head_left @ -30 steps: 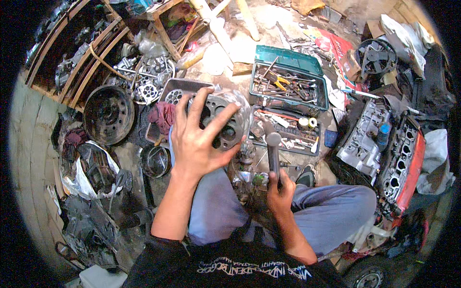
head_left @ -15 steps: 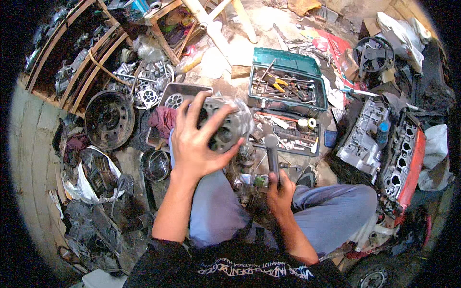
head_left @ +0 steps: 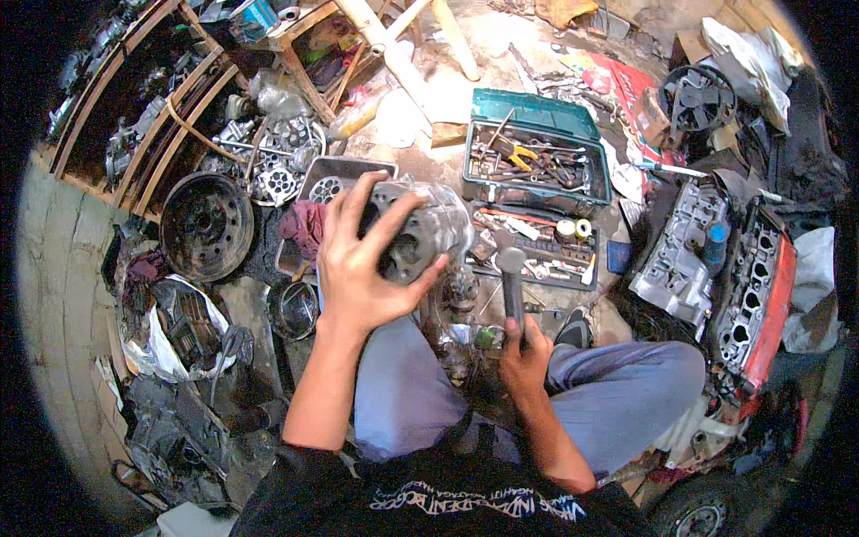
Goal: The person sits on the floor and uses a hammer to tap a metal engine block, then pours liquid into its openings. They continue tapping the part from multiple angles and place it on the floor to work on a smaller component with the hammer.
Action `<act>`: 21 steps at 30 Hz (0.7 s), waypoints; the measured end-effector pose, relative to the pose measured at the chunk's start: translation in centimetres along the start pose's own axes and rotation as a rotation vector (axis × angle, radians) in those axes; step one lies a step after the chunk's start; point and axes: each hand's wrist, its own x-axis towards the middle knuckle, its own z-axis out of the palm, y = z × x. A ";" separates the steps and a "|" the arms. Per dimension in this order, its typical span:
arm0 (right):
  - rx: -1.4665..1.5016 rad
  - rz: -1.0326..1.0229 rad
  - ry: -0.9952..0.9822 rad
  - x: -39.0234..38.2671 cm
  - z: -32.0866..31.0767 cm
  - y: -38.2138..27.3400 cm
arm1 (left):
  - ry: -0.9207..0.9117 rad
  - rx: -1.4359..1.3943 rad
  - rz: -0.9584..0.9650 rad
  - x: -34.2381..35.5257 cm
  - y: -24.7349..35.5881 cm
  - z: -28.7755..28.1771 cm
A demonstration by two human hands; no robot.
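My left hand (head_left: pixel 353 277) grips a round, ribbed grey metal part (head_left: pixel 446 219), which looks like a compressor body, with fingers spread over its rim and face. It is held up above my left knee, its holed end partly covered by my fingers. In my right hand (head_left: pixel 526 358) a hammer (head_left: pixel 512 291) stands nearly upright, fist wrapped around the handle. The hammer head is just right of the metal part, apart from it. Beneath, between my legs, lie oily metal pieces (head_left: pixel 458 295), partly hidden.
Ahead stands an open green toolbox (head_left: pixel 537 107) of tools, with a socket tray (head_left: pixel 586 279) before it. A grey bin (head_left: pixel 358 167) and a wheel rim (head_left: pixel 206 224) are left. Engine parts (head_left: pixel 684 259) lie right. A wooden rack (head_left: pixel 143 170) stands far left.
The metal part, blurred before, now shows more sharply and has turned slightly in my left hand. My right hand and the hammer have shifted slightly to the right.
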 end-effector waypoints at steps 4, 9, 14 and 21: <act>0.071 -0.135 0.045 -1.4 -0.5 0.4 | 0.057 -0.059 -0.049 -0.2 0.0 0.0; -0.279 0.304 -0.321 -1.1 0.2 -1.1 | 0.020 -0.058 -0.001 0.0 0.2 0.5; -0.072 0.064 -0.036 0.1 0.4 0.8 | -0.053 0.064 -0.019 0.2 0.6 0.0; 0.508 -0.341 0.095 -1.5 -1.4 -1.8 | 0.059 -0.047 -0.025 -0.4 -0.3 0.0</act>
